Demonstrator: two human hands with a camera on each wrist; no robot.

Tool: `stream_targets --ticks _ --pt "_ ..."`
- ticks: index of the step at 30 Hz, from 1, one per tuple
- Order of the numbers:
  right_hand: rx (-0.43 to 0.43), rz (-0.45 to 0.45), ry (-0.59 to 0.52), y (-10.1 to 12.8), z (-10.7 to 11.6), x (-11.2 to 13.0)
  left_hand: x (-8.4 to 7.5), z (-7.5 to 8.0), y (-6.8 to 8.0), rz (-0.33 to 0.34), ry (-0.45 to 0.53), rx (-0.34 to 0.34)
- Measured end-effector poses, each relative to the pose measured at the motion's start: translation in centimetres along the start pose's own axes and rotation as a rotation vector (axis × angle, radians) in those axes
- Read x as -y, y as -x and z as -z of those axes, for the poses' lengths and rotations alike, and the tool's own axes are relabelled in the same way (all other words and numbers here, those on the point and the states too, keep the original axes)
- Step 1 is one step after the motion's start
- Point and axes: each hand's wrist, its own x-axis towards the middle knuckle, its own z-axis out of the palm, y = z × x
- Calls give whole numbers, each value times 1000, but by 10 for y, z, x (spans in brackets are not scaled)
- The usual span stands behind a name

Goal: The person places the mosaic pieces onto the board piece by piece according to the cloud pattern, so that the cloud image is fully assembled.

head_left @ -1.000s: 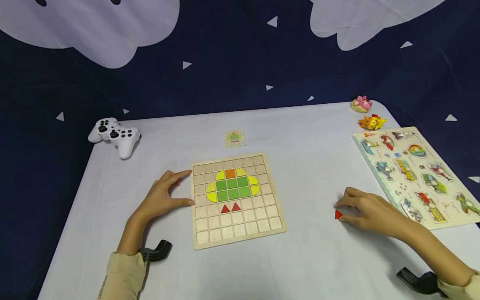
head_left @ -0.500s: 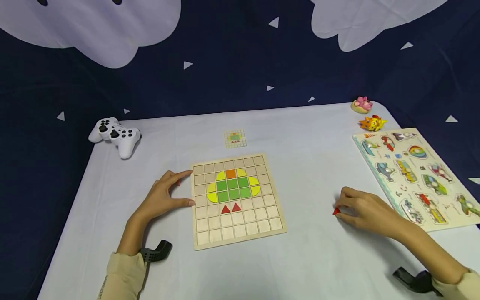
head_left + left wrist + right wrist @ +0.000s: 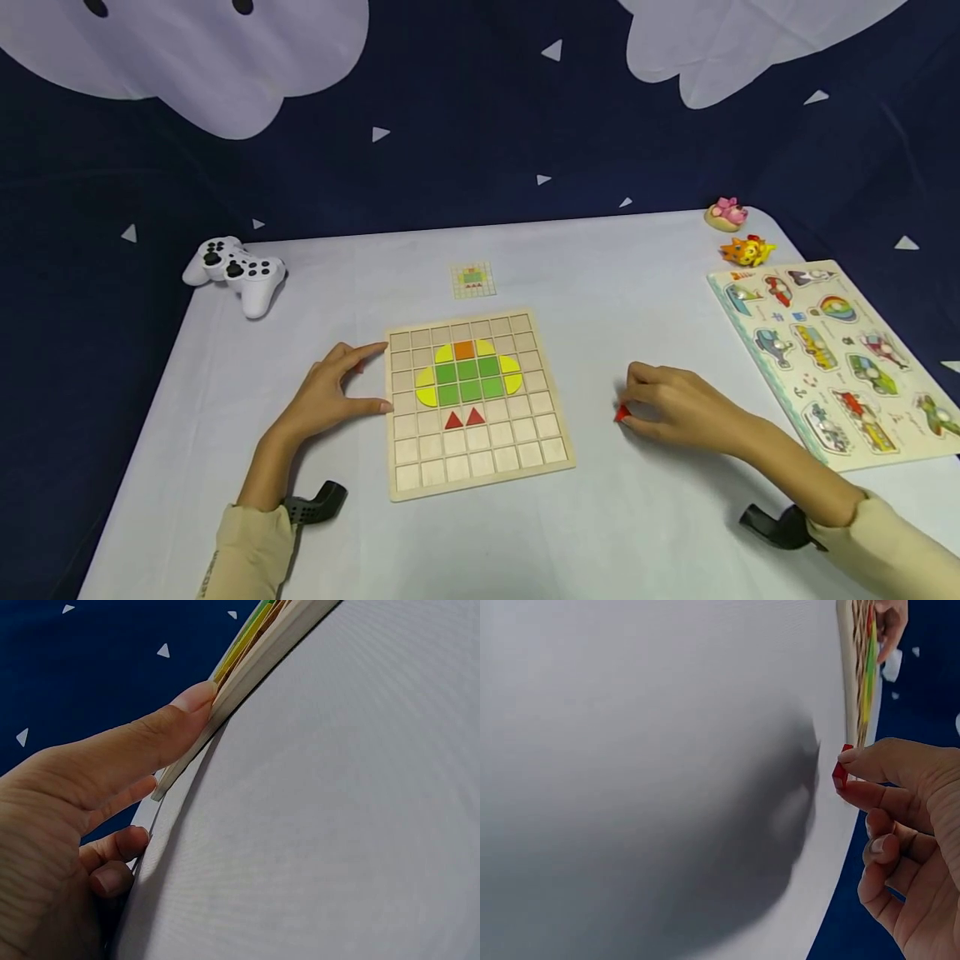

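Observation:
A square wooden grid board (image 3: 480, 467) lies mid-table, filled in part with green squares (image 3: 468, 389), an orange square (image 3: 464, 350), yellow rounded pieces (image 3: 426, 396) and two red triangles (image 3: 476, 416). My left hand (image 3: 318, 400) touches the board's left edge, thumb and index finger spread apart. Behind those fingers shows a bit of something red (image 3: 360, 367). To the right of the board, my right hand (image 3: 675, 408) pinches a red triangle tile (image 3: 841, 771) between thumb and index finger, above the white cloth in the right wrist view.
Behind the board lies a small pattern card (image 3: 473, 281). A white game controller (image 3: 236, 273) sits at the back left. On the right are a picture puzzle board (image 3: 832, 358), a yellow-orange figurine (image 3: 747, 251) and a pink figurine (image 3: 726, 215).
My right hand has picked up the red triangle tile from the table and moved left with it toward the board. The left hand stays at the board's edge.

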Motion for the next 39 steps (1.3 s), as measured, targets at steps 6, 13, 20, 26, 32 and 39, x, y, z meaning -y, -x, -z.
stream_targets --ticks 6,13,20,26,32,39 --pt "34 46 -2 -30 -7 11 0 0 1 8 3 4" --pt "83 98 -27 -64 -16 29 -1 1 1 11 0 4" --pt "95 186 -33 -95 -27 48 0 0 0 17 -4 2" --pt "86 226 6 -113 -42 58 1 0 0 14 -4 4" --pt "95 167 25 -117 -51 66 0 0 0 17 -5 8" --pt "133 64 -72 -118 -53 71 0 1 0 14 -1 3"
